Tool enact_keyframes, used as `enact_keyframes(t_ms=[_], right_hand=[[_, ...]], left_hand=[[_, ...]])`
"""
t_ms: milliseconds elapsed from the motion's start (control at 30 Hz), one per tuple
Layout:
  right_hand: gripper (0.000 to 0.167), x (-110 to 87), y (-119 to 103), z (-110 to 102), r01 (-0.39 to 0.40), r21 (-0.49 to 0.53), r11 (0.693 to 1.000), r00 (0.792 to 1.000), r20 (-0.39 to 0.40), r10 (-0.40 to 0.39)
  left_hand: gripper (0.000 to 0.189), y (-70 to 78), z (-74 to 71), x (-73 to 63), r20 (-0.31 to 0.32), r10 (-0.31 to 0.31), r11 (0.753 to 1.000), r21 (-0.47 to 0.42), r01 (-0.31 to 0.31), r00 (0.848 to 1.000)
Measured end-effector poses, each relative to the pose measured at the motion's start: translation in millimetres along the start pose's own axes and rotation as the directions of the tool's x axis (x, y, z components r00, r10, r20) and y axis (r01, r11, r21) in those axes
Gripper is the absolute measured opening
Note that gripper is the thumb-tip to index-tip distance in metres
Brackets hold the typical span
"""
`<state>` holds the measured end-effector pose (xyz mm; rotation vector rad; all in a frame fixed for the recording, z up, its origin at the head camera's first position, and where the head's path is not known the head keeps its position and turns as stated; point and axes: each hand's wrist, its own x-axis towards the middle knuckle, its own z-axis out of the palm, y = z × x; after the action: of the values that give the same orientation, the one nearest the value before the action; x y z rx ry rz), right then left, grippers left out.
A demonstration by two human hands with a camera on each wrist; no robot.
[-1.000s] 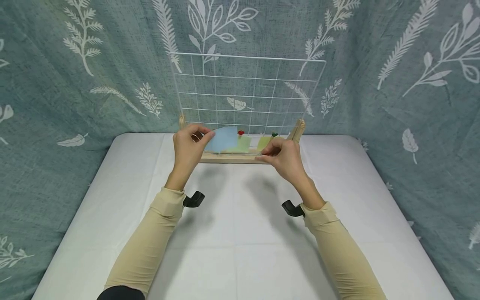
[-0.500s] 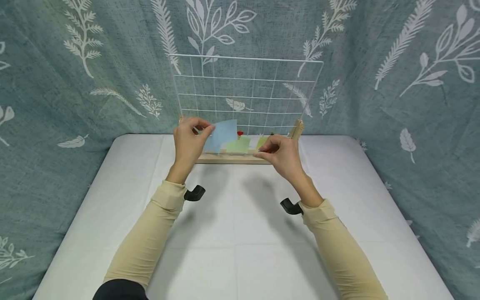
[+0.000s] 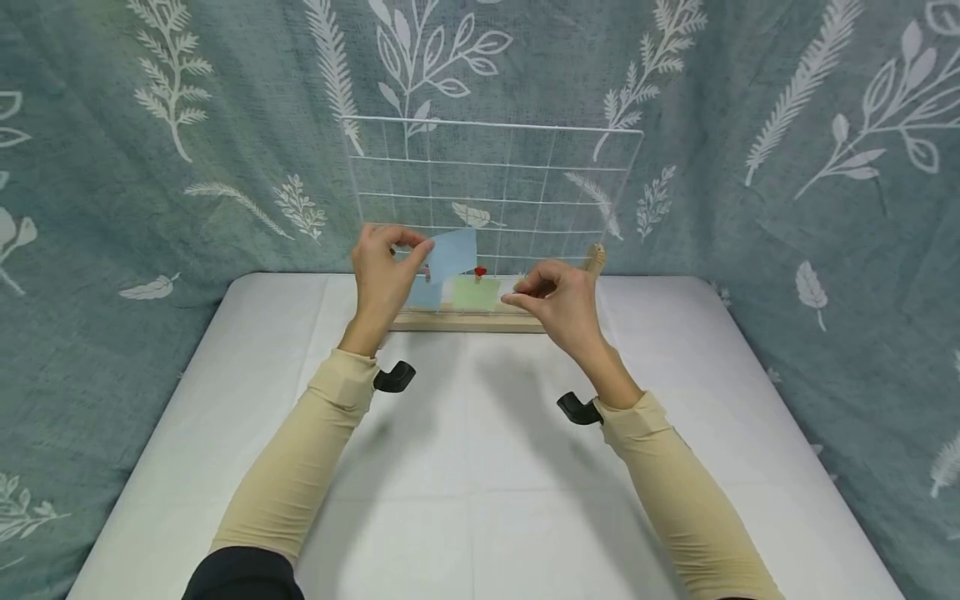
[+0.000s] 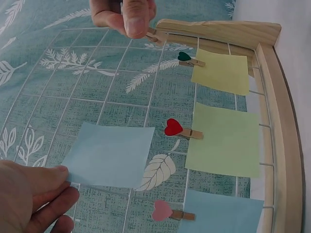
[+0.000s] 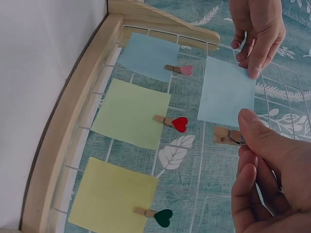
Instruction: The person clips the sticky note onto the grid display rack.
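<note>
Between thumb and fingers, my left hand [image 3: 386,271] pinches the left edge of a square blue paper note [image 3: 453,252], held up in front of the white wire grid [image 3: 495,124]. To its right, my right hand [image 3: 558,300] pinches a small wooden clothespin [image 5: 226,136]; a speck of blue shows at its gripped end. In the right wrist view the clothespin's free end points toward the note's lower edge. Along the grid's bottom hang a second blue note [image 5: 150,56], a green note [image 5: 131,114] and a yellow note [image 5: 112,196], each clipped by a heart clothespin.
The grid stands in a wooden base [image 3: 468,322] with wooden end posts [image 3: 596,259]. Pink [image 5: 186,70], red [image 5: 180,124] and dark green [image 5: 163,218] hearts top the clothespins. A white cloth [image 3: 465,433] covers the table; a leaf-patterned curtain [image 3: 255,100] hangs behind.
My left hand has raised the blue note up the grid, uncovering the clipped blue note below. My right hand, still pinching the clothespin, has shifted slightly left.
</note>
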<state>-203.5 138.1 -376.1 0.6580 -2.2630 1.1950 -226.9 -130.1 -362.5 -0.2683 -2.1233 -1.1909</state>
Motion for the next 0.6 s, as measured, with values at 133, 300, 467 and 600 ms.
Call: enact_keyframes(t_ms=[133, 300, 467, 600], right_hand=[[0.021, 5.3, -4.0, -1.1, 0.029, -0.006, 1.0, 1.0, -0.002, -0.029], [0.02, 10.3, -9.4, -3.3, 0.037, -0.01, 0.999, 0.999, -0.009, -0.037], [0.02, 12.7, -12.7, -3.2, 0.04, -0.033, 0.999, 0.999, -0.018, -0.041], [0.021, 16.2, -15.7, -2.0, 0.044, -0.044, 0.998, 0.999, -0.014, -0.045]], left_hand=[[0.014, 2.1, 0.7, 3.7, -0.007, -0.002, 1.0, -0.005, 0.002, 1.0], [0.016, 4.7, 1.2, 7.6, 0.0, 0.008, 1.0, -0.014, -0.008, 1.0], [0.015, 6.3, 1.2, 11.1, -0.015, 0.009, 1.0, -0.022, -0.009, 1.0], [0.015, 7.0, -1.1, 15.9, -0.048, 0.022, 0.999, -0.034, -0.024, 0.999]])
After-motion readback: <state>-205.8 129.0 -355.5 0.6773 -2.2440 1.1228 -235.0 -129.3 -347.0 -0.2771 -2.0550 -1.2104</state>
